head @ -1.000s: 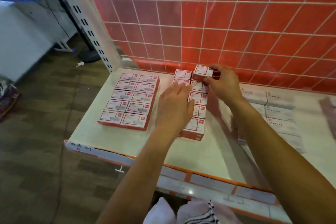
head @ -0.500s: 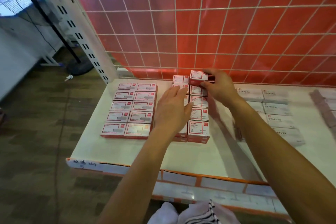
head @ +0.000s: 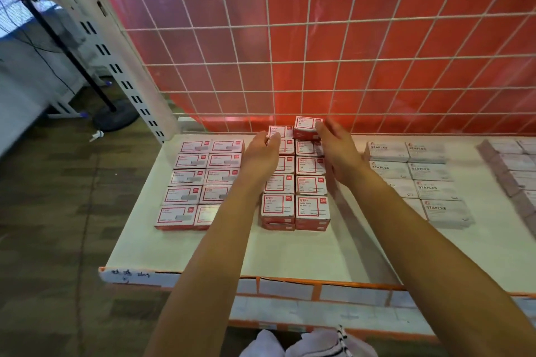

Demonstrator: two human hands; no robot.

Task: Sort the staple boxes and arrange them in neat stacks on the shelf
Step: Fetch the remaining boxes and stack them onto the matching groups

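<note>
The left boxes (head: 200, 180) have white tops with red borders and red sides. The middle boxes (head: 310, 185) show the same red and white, each with a small red square in one corner. The grey boxes (head: 429, 171) are pale with dark lettering, and the mauve boxes (head: 516, 165) look dull and washed-out. The shelf (head: 290, 252) is cream-white with an orange front strip (head: 319, 284). A white wire grid (head: 290, 66) crosses a red panel (head: 377, 38). The floor (head: 58, 211) is mottled brown-grey.

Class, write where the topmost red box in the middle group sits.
In the head view, the topmost red box sits at the back right corner of the middle group, by the wire grid.
</note>
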